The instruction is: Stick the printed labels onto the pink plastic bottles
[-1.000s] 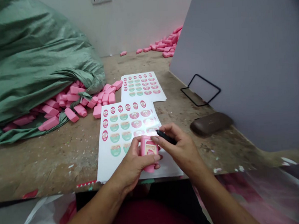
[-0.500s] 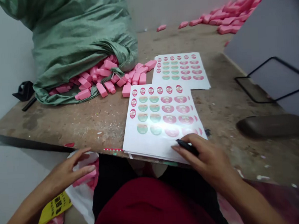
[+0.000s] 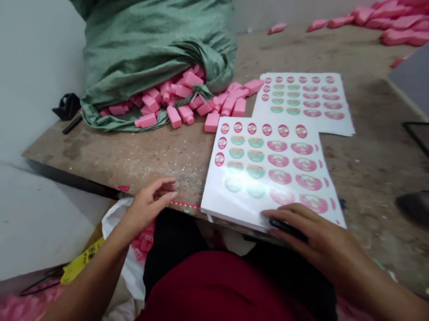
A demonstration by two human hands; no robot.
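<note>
My right hand (image 3: 321, 236) is closed around a slim black pen-like tool (image 3: 287, 229), whose exact kind I cannot make out. Its fingertips rest at the front edge of a stack of white sticker sheets (image 3: 247, 215), printed with red ovals and green and pink labels. Holding nothing, my left hand (image 3: 150, 203) hovers by the table's front edge, left of the stack, with thumb and fingers apart. A second sticker stack (image 3: 338, 126) lies farther back, partly overlapped by the nearer one.
Small pink bottles (image 3: 229, 104) spill from a green sack (image 3: 155, 28) on the table (image 3: 145, 160). More pink bottles (image 3: 405, 18) are heaped at the far right. A black tape dispenser (image 3: 67, 106) stands left. Below, a white bag (image 3: 112, 220) holds pink pieces.
My left hand has risen from above the white bag to the table edge. My right hand, still gripping the black tool, has slid to the sheets' front edge. The view has shifted left.
</note>
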